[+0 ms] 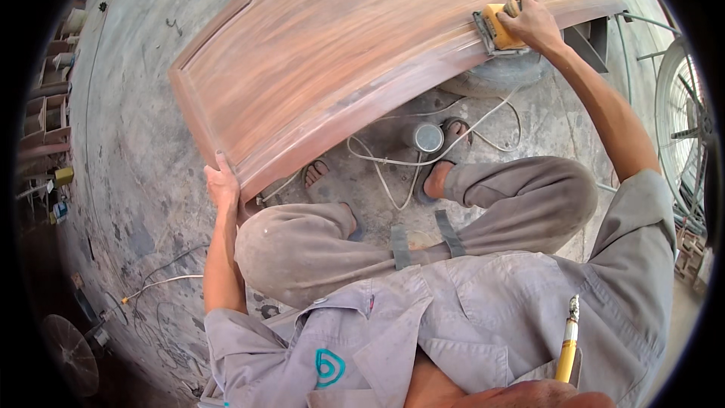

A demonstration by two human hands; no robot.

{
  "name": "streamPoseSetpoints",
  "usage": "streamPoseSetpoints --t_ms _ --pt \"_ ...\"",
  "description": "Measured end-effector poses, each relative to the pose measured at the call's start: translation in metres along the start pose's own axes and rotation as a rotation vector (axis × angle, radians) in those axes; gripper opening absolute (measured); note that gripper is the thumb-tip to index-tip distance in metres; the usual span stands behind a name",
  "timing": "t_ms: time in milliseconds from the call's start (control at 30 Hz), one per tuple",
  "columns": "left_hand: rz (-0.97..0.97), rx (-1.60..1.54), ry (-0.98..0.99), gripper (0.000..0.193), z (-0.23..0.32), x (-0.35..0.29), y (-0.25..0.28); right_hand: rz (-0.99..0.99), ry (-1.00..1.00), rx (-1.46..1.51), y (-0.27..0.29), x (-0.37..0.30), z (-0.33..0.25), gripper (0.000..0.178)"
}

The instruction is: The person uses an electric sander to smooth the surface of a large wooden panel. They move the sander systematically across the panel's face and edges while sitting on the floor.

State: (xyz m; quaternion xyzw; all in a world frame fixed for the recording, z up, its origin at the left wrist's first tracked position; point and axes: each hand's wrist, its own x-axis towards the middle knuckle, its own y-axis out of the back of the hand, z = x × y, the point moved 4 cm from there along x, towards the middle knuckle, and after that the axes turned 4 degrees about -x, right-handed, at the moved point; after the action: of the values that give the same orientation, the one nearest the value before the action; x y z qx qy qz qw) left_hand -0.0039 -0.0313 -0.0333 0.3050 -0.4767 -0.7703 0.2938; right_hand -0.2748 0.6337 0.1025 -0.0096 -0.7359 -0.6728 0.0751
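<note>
A large reddish-brown wooden panel (362, 60) with a raised border slants across the upper middle, its near edge towards my knees. My right hand (532, 21) is closed round a yellow-and-black electric sander (498, 28). The sander's flat pad rests on the panel's border near the right end. At the near left corner, my left hand (222, 181) grips the panel's edge, its fingers partly hidden by the wood. A round grey support (502, 75) shows beneath the panel, below the sander.
A pale cord (408, 162) loops over the stained concrete floor (136, 151) between my feet, by a round grey-topped can (427, 138). A large fan (683, 121) stands at the right. Shelves with assorted items (49, 117) line the left. A cigarette (569, 340) juts up at the lower right.
</note>
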Motion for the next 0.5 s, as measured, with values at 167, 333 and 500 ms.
streamPoseSetpoints --t_ms 167,333,500 --pt "-0.023 0.006 0.001 0.080 0.006 0.003 -0.009 -0.017 -0.208 -0.104 0.005 0.021 0.068 0.061" --pt "0.008 -0.048 -0.001 0.080 -0.005 0.003 -0.006 -0.019 -0.023 -0.034 0.001 -0.002 -0.010 0.056" --pt "-0.007 -0.024 -0.010 0.080 -0.006 0.004 -0.004 -0.029 0.015 0.015 -0.001 0.001 0.003 0.053"
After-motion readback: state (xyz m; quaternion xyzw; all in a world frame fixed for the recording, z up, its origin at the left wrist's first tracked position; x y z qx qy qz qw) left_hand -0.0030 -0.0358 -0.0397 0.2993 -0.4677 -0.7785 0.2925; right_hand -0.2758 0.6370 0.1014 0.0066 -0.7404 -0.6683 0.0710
